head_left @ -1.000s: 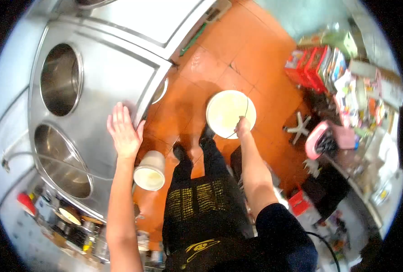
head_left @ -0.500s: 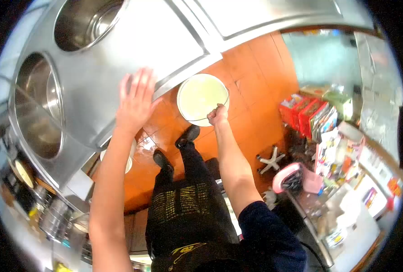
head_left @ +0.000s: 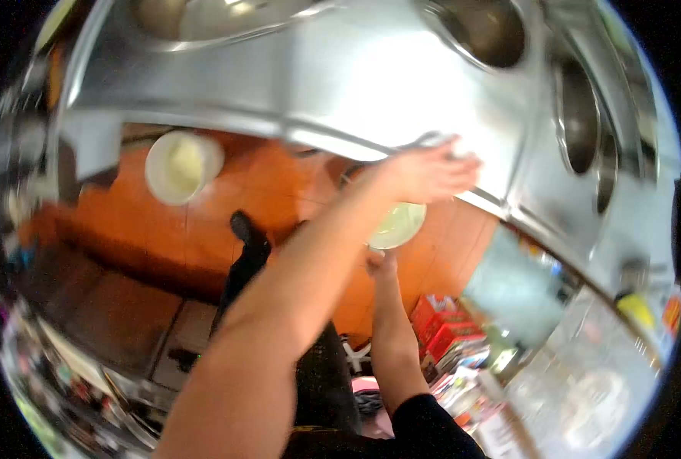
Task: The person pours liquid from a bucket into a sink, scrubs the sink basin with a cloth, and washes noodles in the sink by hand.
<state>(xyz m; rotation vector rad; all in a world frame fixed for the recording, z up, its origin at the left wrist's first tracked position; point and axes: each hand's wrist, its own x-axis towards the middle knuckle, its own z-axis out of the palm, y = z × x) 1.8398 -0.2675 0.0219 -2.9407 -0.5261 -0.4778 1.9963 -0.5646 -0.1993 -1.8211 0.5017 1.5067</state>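
Toward three o'clock of centre, I see the white bucket [head_left: 403,225], its handle clamped in the right hand [head_left: 382,262]; at two, the left hand [head_left: 434,171] (blurred, from my remote seat) has fingers apart beside the steel countertop [head_left: 356,84].

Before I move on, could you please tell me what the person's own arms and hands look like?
The left hand and right hand are bare: no gloves, rings or watch that I can make out through the blur. A short, very dark fabric sleeve shows on the right side; no left sleeve is in view.
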